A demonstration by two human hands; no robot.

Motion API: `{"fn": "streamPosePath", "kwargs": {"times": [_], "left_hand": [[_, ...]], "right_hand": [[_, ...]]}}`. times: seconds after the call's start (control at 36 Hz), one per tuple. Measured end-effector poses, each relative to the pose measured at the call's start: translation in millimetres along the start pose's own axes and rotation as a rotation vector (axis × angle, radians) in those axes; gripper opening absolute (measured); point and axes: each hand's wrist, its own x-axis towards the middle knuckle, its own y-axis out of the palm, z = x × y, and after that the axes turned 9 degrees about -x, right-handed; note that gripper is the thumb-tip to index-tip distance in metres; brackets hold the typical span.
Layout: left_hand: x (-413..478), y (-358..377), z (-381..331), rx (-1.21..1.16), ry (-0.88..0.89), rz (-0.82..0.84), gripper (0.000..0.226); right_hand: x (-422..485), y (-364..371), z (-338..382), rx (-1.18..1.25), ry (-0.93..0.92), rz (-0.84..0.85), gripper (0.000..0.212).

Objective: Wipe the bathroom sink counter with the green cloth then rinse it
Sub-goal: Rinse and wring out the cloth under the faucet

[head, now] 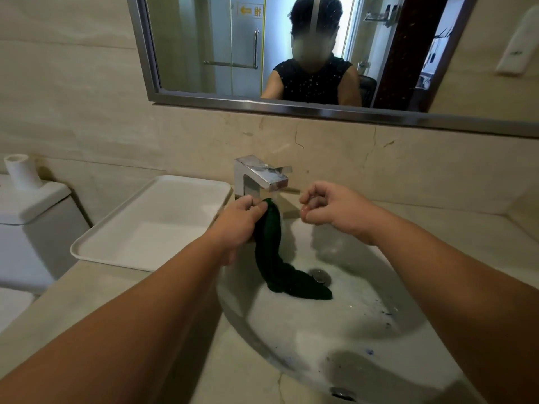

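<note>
The wet green cloth (275, 258) hangs from my left hand (237, 225), which grips its top end right under the chrome faucet (259, 176). The cloth's lower end trails across the bottom of the white sink basin (364, 316), next to the drain (319, 277). Water runs from the spout onto the top of the cloth. My right hand (329, 207) hovers to the right of the spout, fingers loosely curled and holding nothing. The beige stone counter (175, 330) surrounds the basin.
A white rectangular tray (96, 252) lies on the counter left of the faucet. A toilet tank (35, 211) with a paper roll (20, 170) stands at the far left. A mirror (291, 53) hangs above, showing a person.
</note>
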Motion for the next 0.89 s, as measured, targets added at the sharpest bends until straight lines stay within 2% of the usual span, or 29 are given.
{"fn": "streamPosePath", "kwargs": {"times": [0.06,0.11,0.22,0.36,0.5,0.56,0.67,0.69,0.75,0.83,0.89], "left_hand": [[-6.0,6.7,-2.3,-0.030,-0.002,0.062,0.021],[-11.3,13.1,-5.2,-0.091,0.001,0.128,0.019],[-17.9,15.3,-12.1,-0.135,0.010,0.211,0.026],[-23.8,13.5,-21.5,-0.158,0.031,0.231,0.017],[-26.1,23.2,-34.0,-0.176,0.070,0.212,0.017],[-26.9,27.6,-40.5,-0.192,0.086,0.210,0.017],[-30.9,35.7,-54.4,-0.227,0.111,0.216,0.017],[-31.9,37.0,-57.4,-0.226,0.116,0.225,0.017],[-35.6,40.0,-62.3,-0.209,0.128,0.256,0.020],[-43.4,46.7,-64.7,-0.171,0.125,0.310,0.024],[-48.5,51.5,-64.8,-0.183,0.118,0.322,0.026]], "right_hand": [[-1.7,8.0,-2.4,-0.073,0.048,0.058,0.046],[-3.6,18.3,-4.1,-0.002,0.050,0.091,0.053],[-4.5,31.4,-11.2,0.007,0.041,0.037,0.030],[-11.1,28.0,-8.9,-0.028,0.037,-0.027,0.018],[-19.8,12.0,4.2,0.002,-0.016,-0.065,0.016],[-24.2,2.9,10.2,0.056,-0.030,-0.062,0.021],[-39.6,-19.4,18.2,0.196,-0.044,0.047,0.022],[-45.0,-25.1,19.3,0.169,-0.027,0.089,0.021],[-55.7,-36.5,21.7,-0.048,0.013,0.131,0.017],[-68.4,-55.1,29.3,-0.482,0.037,0.070,0.017],[-74.6,-65.7,36.3,-0.618,0.029,-0.013,0.020]]}}
